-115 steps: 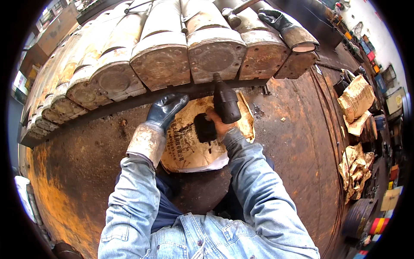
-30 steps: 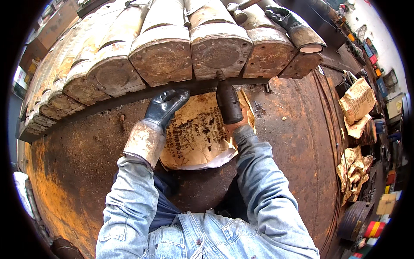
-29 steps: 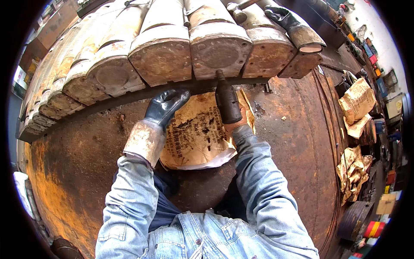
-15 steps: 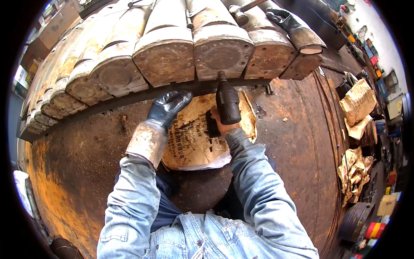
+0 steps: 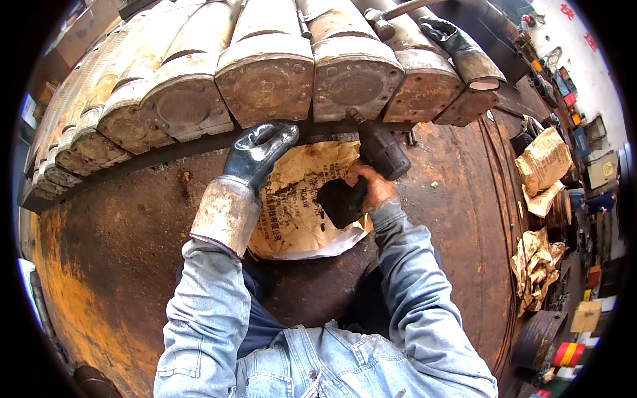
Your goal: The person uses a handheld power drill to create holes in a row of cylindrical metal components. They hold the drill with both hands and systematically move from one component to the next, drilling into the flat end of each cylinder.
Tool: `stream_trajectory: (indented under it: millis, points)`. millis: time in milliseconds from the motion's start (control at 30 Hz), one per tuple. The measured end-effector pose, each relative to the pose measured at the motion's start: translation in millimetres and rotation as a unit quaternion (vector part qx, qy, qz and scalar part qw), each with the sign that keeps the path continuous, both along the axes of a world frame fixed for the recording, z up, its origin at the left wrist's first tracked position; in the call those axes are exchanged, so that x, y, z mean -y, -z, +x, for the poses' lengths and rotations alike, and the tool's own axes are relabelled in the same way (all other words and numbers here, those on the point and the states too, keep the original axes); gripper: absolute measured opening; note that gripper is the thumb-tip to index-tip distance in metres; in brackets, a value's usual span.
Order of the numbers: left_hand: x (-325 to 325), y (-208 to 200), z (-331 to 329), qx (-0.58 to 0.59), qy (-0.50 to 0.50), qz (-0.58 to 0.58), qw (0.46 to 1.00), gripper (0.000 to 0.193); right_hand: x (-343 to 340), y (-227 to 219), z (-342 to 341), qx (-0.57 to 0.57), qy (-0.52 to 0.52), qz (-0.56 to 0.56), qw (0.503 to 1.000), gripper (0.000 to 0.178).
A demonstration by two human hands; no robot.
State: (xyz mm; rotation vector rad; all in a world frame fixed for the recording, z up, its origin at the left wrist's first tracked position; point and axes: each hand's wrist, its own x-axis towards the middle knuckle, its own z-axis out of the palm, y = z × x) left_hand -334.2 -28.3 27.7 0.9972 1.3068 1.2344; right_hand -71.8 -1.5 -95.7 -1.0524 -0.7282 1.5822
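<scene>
My left hand [image 5: 260, 154] wears a dark rubber glove with a stained pale cuff. Its fingers are curled together just below the row of metal cylinders; whatever they hold, if anything, is hidden. My bare right hand [image 5: 377, 188] grips the handle of a dark cordless impact wrench [image 5: 385, 154]. The wrench tilts, its nose toward the lower edge of a rusty block-shaped end cap [image 5: 355, 83]; I cannot tell whether it touches. The tool's black base [image 5: 342, 202] hangs over a flattened brown paper sack [image 5: 285, 222].
A hammer [image 5: 385, 28] and an empty glove [image 5: 464, 56] lie on the cylinders. Small dark pins [image 5: 411, 138] stand by the row on the rusty metal surface [image 5: 451, 199]. Crumpled paper [image 5: 536, 268] and a dark spool [image 5: 539, 338] sit at the right.
The impact wrench has swung to the right and tilted, and my right hand has shifted right with it. More of its base shows. My left hand stays curled in nearly the same place.
</scene>
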Motion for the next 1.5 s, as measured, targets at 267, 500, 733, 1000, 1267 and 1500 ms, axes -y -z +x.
stream_trajectory:
  millis: [267,500,733,1000,1267,1500]
  points:
    - [0.9,2.0,-13.9,0.012,0.0,0.034,0.999,0.034,12.1,-6.6,0.0,-0.13,-0.03,-0.084,0.987,0.017]
    - [8.4,-13.0,-15.5,-0.013,-0.016,-0.012,1.0,0.037,11.7,-18.8,-17.1,-0.085,0.023,-0.084,0.993,0.017]
    - [5.8,-3.2,-17.9,-0.001,-0.011,0.008,1.0,0.036,11.9,-14.4,-27.5,-0.197,-0.066,-0.074,0.975,0.015]
    - [5.2,7.5,-16.6,0.014,-0.007,0.016,1.0,0.035,6.8,18.5,-34.0,0.09,-0.019,0.07,0.993,0.022]
    - [6.0,12.7,-26.9,-0.003,-0.015,0.021,1.0,0.031,-3.1,55.8,-36.7,0.167,-0.058,0.14,0.974,0.024]
    - [9.8,17.8,-31.5,0.005,-0.008,0.069,0.998,0.029,18.1,-16.4,-88.1,-0.239,0.0,-0.038,0.97,0.013]
